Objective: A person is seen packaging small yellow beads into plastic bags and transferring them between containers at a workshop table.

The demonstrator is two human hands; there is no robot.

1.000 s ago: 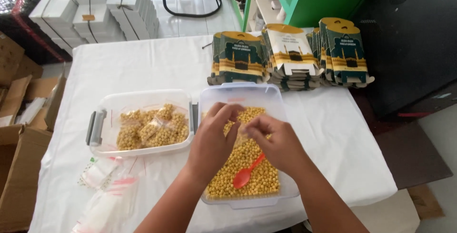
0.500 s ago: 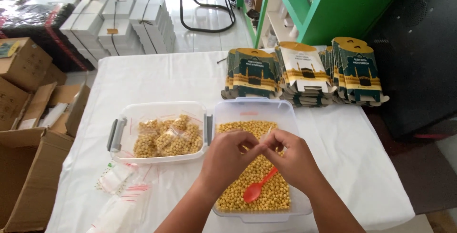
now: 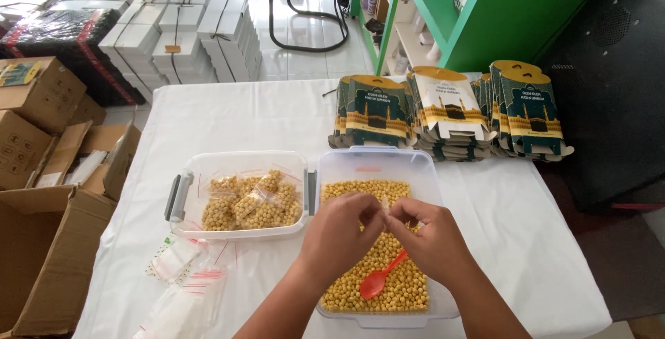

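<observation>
Clear, thin plastic zip pouch (image 3: 385,209), judged light, limp and slippery, best taken at its top edge, was pinched between left hand (image 3: 341,235) and right hand (image 3: 431,242) above the clear plastic tub of yellow chickpeas (image 3: 422,173), over its orange plastic spoon (image 3: 379,280).

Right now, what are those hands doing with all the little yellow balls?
A person's left hand and right hand meet above a clear tub full of small yellow balls, pinching what looks like a small clear bag between the fingertips. An orange spoon lies on the balls. The tub beside it holds filled little bags, and empty bags lie on the white table. Flat printed cartons are stacked at the back.
</observation>
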